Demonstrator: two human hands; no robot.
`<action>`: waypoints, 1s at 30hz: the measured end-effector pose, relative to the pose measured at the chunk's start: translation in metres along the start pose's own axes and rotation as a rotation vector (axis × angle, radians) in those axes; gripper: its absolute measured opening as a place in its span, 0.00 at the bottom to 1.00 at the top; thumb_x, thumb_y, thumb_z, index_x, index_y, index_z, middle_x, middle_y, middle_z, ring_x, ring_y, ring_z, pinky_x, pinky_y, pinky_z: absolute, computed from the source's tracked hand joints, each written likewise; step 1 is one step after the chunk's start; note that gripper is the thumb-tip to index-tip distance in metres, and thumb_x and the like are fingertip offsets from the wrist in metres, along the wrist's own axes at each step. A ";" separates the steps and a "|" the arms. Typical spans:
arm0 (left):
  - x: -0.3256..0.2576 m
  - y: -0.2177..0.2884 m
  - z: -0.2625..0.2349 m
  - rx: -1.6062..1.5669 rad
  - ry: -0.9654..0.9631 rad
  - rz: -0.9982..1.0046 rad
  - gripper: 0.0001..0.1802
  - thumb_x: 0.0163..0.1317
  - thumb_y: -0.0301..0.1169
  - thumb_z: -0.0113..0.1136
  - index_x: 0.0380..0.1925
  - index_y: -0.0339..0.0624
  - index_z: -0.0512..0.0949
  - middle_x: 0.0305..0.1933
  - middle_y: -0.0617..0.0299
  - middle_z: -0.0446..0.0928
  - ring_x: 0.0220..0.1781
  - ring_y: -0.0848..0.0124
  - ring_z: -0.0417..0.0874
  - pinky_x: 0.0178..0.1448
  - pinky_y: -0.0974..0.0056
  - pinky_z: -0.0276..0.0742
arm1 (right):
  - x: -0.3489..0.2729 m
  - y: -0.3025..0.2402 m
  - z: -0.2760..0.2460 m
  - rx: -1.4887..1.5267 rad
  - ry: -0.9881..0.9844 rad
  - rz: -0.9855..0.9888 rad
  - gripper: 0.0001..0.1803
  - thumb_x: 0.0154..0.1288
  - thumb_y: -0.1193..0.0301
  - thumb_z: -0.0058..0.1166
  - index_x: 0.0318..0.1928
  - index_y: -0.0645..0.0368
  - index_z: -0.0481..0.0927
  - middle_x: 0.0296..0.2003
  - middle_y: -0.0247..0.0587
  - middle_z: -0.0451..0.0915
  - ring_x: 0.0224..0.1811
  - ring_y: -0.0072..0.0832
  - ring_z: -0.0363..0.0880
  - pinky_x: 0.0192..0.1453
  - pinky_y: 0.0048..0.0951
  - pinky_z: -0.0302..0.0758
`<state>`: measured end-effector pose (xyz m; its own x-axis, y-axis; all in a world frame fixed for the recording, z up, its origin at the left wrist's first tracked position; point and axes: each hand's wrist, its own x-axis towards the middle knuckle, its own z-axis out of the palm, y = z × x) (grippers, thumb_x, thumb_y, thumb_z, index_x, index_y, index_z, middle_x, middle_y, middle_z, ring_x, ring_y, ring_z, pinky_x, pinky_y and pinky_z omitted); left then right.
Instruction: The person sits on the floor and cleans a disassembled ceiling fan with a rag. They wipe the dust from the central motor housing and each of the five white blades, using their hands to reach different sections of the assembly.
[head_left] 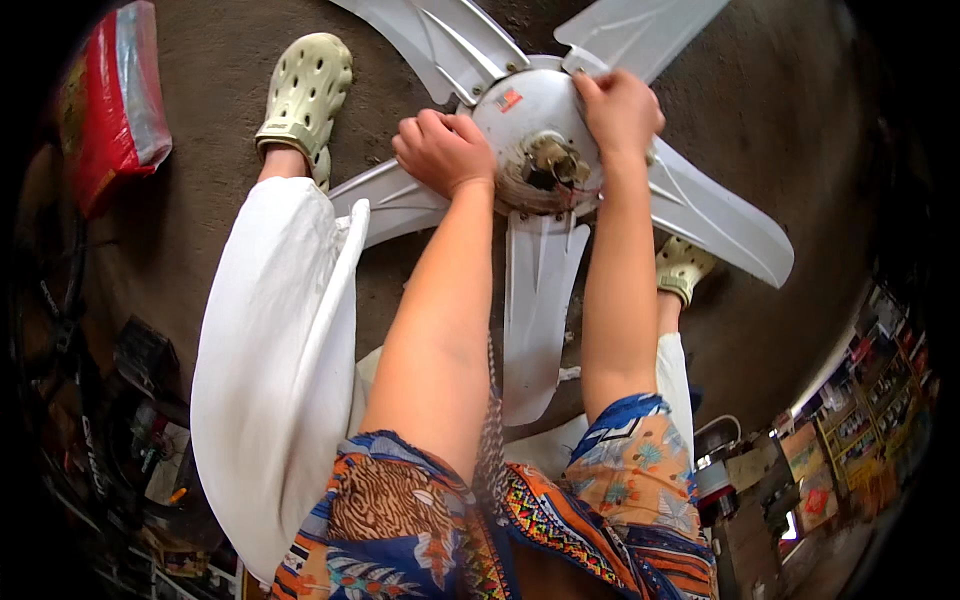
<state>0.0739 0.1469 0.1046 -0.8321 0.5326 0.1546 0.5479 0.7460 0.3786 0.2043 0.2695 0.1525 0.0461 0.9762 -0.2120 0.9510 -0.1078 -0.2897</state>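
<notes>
A white ceiling fan (540, 290) with several blades lies on the brown floor between my feet. Its round motor hub (530, 115) faces up, with an opening at the centre showing copper windings and wires (550, 165). My left hand (443, 150) grips the left rim of the hub with fingers curled. On the hub's upper right edge, where a blade joins, my right hand (620, 112) is closed. One blade points toward me between my forearms.
My feet in pale green clogs (303, 95) stand either side of the fan, the right one (683, 268) partly under a blade. A red and clear plastic bag (110, 105) lies at the upper left. Shelves with packaged goods (860, 420) fill the lower right; dark clutter sits at left.
</notes>
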 end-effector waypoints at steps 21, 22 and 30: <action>0.001 0.002 -0.006 -0.033 0.014 0.001 0.07 0.55 0.33 0.53 0.24 0.42 0.73 0.35 0.54 0.73 0.41 0.49 0.72 0.45 0.48 0.68 | -0.042 0.027 -0.014 0.224 -0.179 0.049 0.19 0.47 0.54 0.71 0.26 0.58 0.86 0.25 0.43 0.85 0.35 0.41 0.82 0.45 0.38 0.76; 0.000 0.002 -0.005 -0.033 0.024 0.012 0.07 0.55 0.33 0.53 0.24 0.42 0.73 0.35 0.54 0.73 0.42 0.49 0.72 0.46 0.48 0.68 | -0.039 0.022 -0.015 0.234 -0.152 0.029 0.19 0.47 0.54 0.71 0.26 0.58 0.86 0.25 0.42 0.85 0.35 0.41 0.82 0.45 0.38 0.76; 0.001 0.006 0.001 -0.017 0.028 0.014 0.07 0.54 0.33 0.53 0.24 0.41 0.73 0.35 0.53 0.72 0.42 0.49 0.72 0.45 0.47 0.67 | -0.005 -0.012 0.003 0.161 -0.017 -0.100 0.17 0.48 0.54 0.70 0.27 0.53 0.86 0.28 0.42 0.85 0.40 0.44 0.80 0.47 0.43 0.75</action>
<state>0.0763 0.1526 0.1062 -0.8267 0.5313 0.1853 0.5580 0.7314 0.3920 0.1919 0.2658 0.1543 -0.0529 0.9805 -0.1895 0.8891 -0.0401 -0.4559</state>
